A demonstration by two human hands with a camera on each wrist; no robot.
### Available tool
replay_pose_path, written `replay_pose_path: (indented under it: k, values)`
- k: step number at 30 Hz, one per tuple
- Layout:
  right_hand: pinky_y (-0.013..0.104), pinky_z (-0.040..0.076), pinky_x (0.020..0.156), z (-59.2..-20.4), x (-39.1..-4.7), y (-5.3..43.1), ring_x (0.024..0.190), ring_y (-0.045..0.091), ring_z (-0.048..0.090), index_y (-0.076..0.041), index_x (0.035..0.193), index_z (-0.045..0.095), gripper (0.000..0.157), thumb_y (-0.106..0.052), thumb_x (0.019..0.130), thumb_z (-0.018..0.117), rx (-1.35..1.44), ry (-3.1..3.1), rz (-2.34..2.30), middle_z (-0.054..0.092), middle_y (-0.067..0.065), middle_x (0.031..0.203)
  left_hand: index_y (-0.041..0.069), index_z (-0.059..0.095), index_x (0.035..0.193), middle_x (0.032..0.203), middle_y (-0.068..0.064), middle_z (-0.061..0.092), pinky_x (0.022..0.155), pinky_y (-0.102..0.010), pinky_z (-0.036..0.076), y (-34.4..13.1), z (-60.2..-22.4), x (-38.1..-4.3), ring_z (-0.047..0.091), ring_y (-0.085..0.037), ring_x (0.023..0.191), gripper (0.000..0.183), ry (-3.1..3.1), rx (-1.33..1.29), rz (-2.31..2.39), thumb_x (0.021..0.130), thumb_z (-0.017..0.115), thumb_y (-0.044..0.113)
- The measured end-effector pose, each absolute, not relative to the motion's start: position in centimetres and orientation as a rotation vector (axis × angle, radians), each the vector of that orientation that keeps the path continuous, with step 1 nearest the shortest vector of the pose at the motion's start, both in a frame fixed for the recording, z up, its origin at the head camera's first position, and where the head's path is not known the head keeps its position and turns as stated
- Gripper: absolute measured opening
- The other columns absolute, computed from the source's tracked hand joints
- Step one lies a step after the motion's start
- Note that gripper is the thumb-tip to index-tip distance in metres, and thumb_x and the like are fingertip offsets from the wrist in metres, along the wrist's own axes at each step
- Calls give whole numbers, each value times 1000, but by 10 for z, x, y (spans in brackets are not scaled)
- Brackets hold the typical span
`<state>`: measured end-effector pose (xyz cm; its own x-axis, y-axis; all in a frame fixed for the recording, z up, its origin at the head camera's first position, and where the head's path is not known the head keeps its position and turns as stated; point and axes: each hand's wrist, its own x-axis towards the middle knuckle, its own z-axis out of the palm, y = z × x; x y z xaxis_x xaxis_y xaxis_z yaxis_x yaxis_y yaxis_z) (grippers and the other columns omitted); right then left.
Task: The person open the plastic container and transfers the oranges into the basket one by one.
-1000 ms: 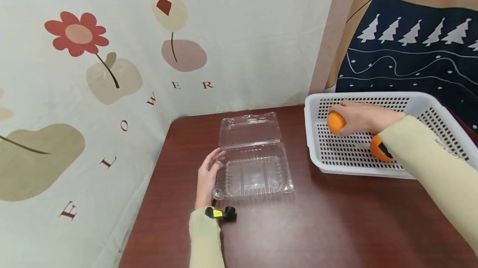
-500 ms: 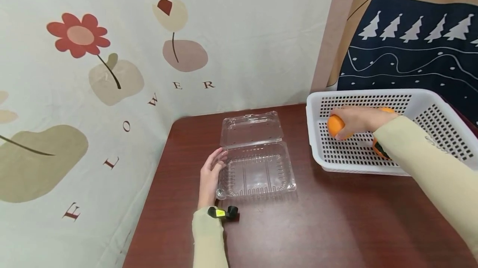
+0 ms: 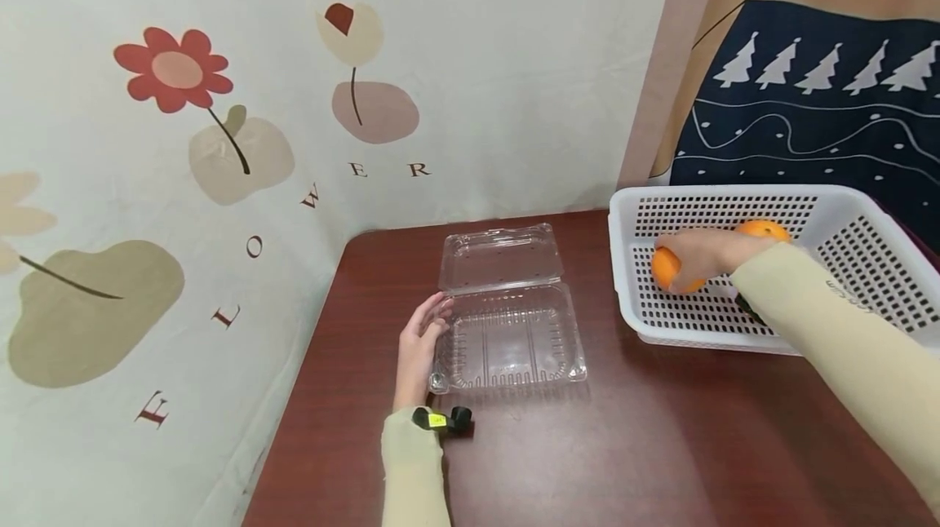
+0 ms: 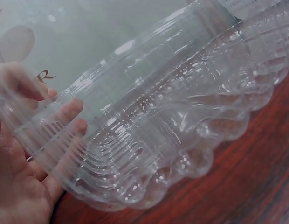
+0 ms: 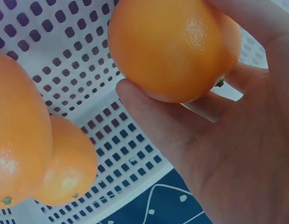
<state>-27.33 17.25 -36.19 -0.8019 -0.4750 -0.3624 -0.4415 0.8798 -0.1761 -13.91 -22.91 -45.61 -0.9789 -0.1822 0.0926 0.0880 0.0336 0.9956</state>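
Note:
My right hand [image 3: 701,254] grips an orange [image 3: 668,269] inside the white plastic basket [image 3: 624,298] at the right. In the right wrist view, thumb and fingers curl round the held orange [image 5: 175,46]. Two more oranges lie in the basket: one [image 3: 764,230] behind my wrist, the other mostly hidden by the sleeve in the head view. My left hand [image 3: 417,352] rests against the left wall of a clear plastic clamshell box [image 3: 510,339], fingers loosely extended at the rim. The left wrist view shows those fingers [image 4: 72,112] partly through the ribbed plastic.
The clamshell's lid [image 3: 502,256] lies folded back behind its base. Both stand on a dark red wooden table [image 3: 587,445]. A pale printed cloth [image 3: 499,86] hangs along the back and left, and a navy tree-patterned cloth [image 3: 808,127] hangs behind the basket.
My right hand has moved the orange slightly lower and nearer in the basket. The orange behind the wrist has come into sight, while the one by the sleeve is now covered. My left hand stays put.

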Motion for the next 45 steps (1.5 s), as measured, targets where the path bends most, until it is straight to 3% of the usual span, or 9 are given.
replay_pose_path:
  k: [14, 20, 25, 33, 45]
  values:
    - [49, 39, 77, -365, -275, 180, 89, 29, 46, -2, 129, 42, 76, -33, 67, 74, -600, 2613, -133, 53, 15, 109, 3, 43, 130, 124, -16, 51, 90, -35, 42, -229, -455, -137, 46, -30, 115, 40, -2084, 39, -2055, 91, 44, 1]
    - [50, 39, 77, -366, -276, 183, 89, 29, 47, -2, 128, 43, 77, -34, 66, 74, -628, 2624, -134, 53, 15, 110, 1, 41, 131, 124, -17, 51, 90, -38, 42, -229, -458, -138, 46, -32, 114, 40, -2065, 11, -2045, 91, 45, 4]
    - [50, 39, 77, -367, -274, 184, 90, 29, 46, -1, 130, 41, 79, -33, 67, 74, -623, 2622, -153, 52, 16, 112, 5, 43, 131, 123, -14, 52, 92, -42, 39, -232, -468, -141, 48, -30, 113, 39, -2040, 18, -2056, 92, 46, 9]
    - [49, 39, 77, -366, -273, 184, 94, 30, 44, -5, 134, 38, 78, -31, 68, 72, -616, 2610, -183, 47, 17, 119, 14, 46, 129, 122, -9, 54, 93, -38, 40, -235, -481, -144, 49, -25, 113, 37, -2026, 53, -2031, 93, 46, 20]
    - [54, 36, 83, -362, -268, 184, 96, 29, 45, -6, 132, 41, 72, -31, 71, 70, -665, 2633, -190, 49, 14, 121, 13, 45, 130, 123, -7, 54, 94, -38, 39, -235, -479, -141, 49, -23, 114, 40, -2029, 45, -2023, 92, 46, 27]
